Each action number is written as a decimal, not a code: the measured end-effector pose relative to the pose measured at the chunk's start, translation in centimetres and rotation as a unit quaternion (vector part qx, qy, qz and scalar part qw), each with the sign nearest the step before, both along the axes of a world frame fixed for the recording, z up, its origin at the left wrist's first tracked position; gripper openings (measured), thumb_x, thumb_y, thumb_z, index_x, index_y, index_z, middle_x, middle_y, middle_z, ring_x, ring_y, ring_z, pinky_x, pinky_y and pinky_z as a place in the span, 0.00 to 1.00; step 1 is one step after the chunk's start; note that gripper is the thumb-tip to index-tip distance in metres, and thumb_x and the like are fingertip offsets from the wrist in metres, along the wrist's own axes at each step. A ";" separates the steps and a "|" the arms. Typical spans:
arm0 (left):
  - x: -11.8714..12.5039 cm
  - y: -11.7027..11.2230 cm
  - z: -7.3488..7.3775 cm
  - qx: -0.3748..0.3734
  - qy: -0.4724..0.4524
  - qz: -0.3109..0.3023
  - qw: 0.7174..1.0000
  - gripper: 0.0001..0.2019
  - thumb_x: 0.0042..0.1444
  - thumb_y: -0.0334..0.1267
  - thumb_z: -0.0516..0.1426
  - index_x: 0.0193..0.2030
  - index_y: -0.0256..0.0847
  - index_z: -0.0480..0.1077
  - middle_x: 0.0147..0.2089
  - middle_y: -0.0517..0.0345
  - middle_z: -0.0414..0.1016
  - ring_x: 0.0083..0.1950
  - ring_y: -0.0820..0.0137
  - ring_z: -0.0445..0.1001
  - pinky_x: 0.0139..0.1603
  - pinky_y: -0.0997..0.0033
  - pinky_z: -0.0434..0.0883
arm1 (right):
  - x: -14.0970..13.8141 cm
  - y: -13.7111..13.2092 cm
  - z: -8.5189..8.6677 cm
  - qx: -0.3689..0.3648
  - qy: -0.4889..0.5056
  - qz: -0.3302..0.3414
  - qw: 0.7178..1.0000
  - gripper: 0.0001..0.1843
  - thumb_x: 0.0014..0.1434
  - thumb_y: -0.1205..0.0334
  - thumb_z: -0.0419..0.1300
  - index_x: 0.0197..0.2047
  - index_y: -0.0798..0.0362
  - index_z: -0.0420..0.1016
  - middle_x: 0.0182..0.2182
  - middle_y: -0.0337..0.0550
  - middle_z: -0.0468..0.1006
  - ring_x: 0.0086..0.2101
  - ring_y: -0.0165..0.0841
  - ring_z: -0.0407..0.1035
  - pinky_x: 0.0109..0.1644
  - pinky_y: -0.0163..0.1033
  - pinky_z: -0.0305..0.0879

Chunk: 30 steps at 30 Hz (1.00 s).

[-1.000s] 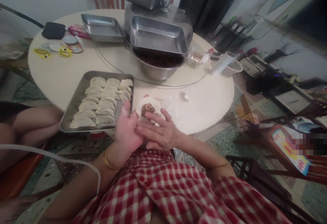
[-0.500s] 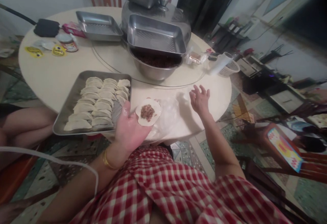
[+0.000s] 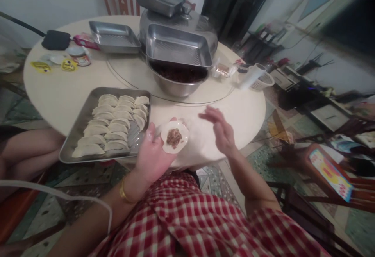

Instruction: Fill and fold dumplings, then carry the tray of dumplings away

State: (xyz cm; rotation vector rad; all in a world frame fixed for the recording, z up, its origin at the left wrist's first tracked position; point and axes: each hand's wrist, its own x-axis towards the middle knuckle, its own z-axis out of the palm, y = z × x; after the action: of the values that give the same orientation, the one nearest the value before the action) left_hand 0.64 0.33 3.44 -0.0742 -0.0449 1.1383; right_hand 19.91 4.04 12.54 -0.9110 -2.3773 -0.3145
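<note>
Much of the work looks done: pale, crescent-shaped folded dough dumplings (image 3: 118, 127) lie in overlapping columns in a shallow rectangular grey metal tray (image 3: 76, 124) at the near left of the round cream-coloured table (image 3: 55, 89). The ribbed floor of that tray shows at its near right corner, so the filling of it seems well advanced but not finished. One piece is only partly made: a flat, round, whitish dough wrapper (image 3: 175, 125), with a crumbly brown mound of filling (image 3: 174, 138) at its middle, lies over the left hand (image 3: 155, 157), just right of the tray. Its edge is unfolded all round as far as it shows, so the folding and sealing appear not yet done. The left hand is spread beneath it as a support, thumb standing apart rather than pinching. The right hand (image 3: 220, 130) is apart from the wrapper, to its right above the table, fingers stretched out and nothing visible in it. Farther back, a round silver metal bowl (image 3: 178, 88) holds a dark mass, partly covered by a deep rectangular steel pan (image 3: 178, 46); how much remains there cannot be told.
</note>
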 end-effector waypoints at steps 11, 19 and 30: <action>-0.2 -0.7 -0.5 0.042 -0.024 -0.019 0.999 0.27 0.67 0.52 0.43 0.57 0.35 0.70 0.50 0.48 0.79 0.59 0.59 0.72 0.65 0.53 0.63 | -4.6 0.7 -1.0 -0.089 -0.162 0.086 0.979 0.28 0.70 0.47 0.35 0.57 0.51 0.67 0.49 0.44 0.79 0.64 0.37 0.58 0.71 0.56 0.42; -0.1 -0.3 -1.0 0.043 -0.032 -0.019 0.998 0.30 0.69 0.50 0.38 0.35 0.37 0.76 0.31 0.54 0.80 0.35 0.68 0.79 0.47 0.67 0.74 | -6.5 -0.3 -2.0 -0.054 -0.246 0.110 0.961 0.30 0.69 0.46 0.34 0.56 0.52 0.69 0.47 0.45 0.80 0.64 0.35 0.56 0.73 0.53 0.37; -1.9 -1.1 0.3 -0.048 -0.075 -0.026 0.996 0.31 0.68 0.55 0.37 0.54 0.36 0.72 0.34 0.56 0.82 0.46 0.65 0.80 0.57 0.66 0.70 | -6.6 -2.6 -4.7 0.080 -0.258 0.163 0.949 0.30 0.65 0.42 0.49 0.63 0.50 0.65 0.58 0.44 0.73 0.68 0.42 0.48 0.74 0.60 0.29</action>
State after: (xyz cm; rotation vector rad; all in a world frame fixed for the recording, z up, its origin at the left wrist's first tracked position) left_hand -1.27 -0.80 3.76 -0.2450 -0.1202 1.0801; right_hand 13.35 1.41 7.84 -0.3729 -2.8671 -0.6679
